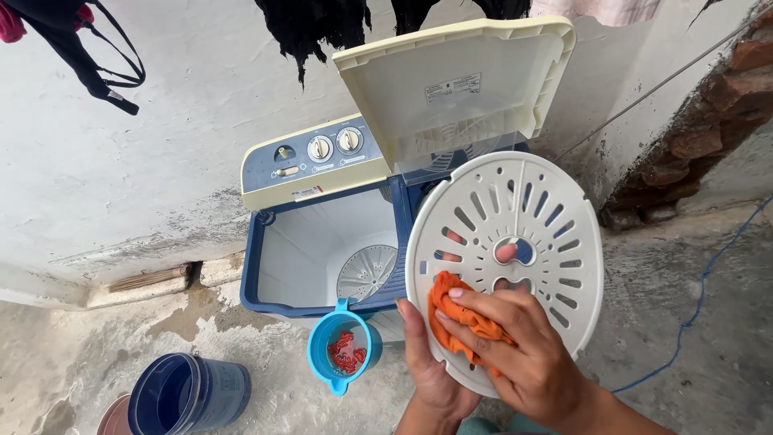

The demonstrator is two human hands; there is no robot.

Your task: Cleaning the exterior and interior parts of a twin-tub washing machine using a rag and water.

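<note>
Slotted white plastic disc, round and rigid, is held upright just ahead of the hands, gripped at its lower rim by the left hand; a crumpled orange cloth is pressed onto it by the right hand. Wiping appears underway; firm strokes across the ribs seem called for

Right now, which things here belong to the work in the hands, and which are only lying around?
In use:
- round white slotted cover, held by left hand
- orange cloth, pressed on it by right hand

Lying about:
- washing machine
- blue jug
- dark blue bucket
- hanging clothes
</note>
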